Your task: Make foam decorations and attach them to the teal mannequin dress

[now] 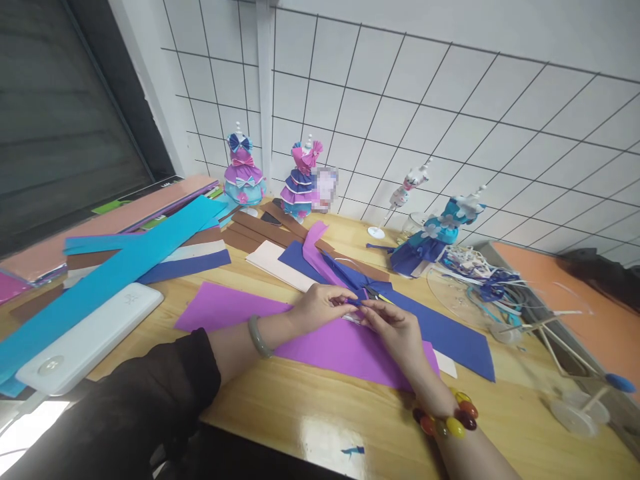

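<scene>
My left hand (320,305) and my right hand (395,328) meet over the wooden table (300,407), fingertips pinching one small blue foam piece (354,302) between them. Under them lie a purple foam sheet (320,340) and a dark blue foam sheet (445,330). A purple strip (317,250) lies curled just beyond my fingers. A grey bangle sits on my left wrist, a bead bracelet on my right.
Cyan, brown and pink foam strips (125,260) are piled at the left beside a white flat case (85,337). Small dressed mannequins (243,175) (301,181) (435,233) stand along the gridded wall. Ribbon scraps (490,283) and clear stands (575,407) lie at the right.
</scene>
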Available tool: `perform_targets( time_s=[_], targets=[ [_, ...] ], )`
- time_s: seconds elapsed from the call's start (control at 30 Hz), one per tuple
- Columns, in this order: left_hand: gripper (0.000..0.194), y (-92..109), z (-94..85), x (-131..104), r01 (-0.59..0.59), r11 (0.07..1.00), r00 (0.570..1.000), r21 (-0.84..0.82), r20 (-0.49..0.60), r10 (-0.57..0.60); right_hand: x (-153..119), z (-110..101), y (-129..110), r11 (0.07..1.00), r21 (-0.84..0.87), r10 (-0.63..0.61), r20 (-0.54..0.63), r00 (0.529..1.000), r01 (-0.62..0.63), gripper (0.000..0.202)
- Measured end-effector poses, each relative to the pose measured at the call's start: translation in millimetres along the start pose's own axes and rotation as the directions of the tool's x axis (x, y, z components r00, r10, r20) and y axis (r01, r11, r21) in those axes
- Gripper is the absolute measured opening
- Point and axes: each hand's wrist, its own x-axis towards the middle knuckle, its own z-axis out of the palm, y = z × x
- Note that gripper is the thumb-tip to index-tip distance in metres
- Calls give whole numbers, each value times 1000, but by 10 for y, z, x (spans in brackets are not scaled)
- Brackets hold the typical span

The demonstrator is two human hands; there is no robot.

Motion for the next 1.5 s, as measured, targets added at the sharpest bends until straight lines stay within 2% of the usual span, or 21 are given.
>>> perform_targets(
  time_s=[0.1,0.23,0.9,1.13,1.5],
  targets=[
    [29,-29,18,-5,42,998,998,-40,38,-40,0,1,-4,1000,-1,-11,11,1000,11,23],
    [24,-23,10,-7,68,993,996,-101,70,-61,-1,-2,0,999,-29,-40,12,999,40,21],
    [23,35,-6,4,75,989,997,-125,0,-76,33,-11,-38,961,215,172,20,985,-172,27],
    [20,4,7,17,18,988,1000,-151,-5,-19,31,-1,-83,956,238,170,15,985,-168,24],
    [20,44,4,9,70,990,997,-119,-8,-71,26,-2,-58,962,225,149,37,988,-154,21]
  ],
)
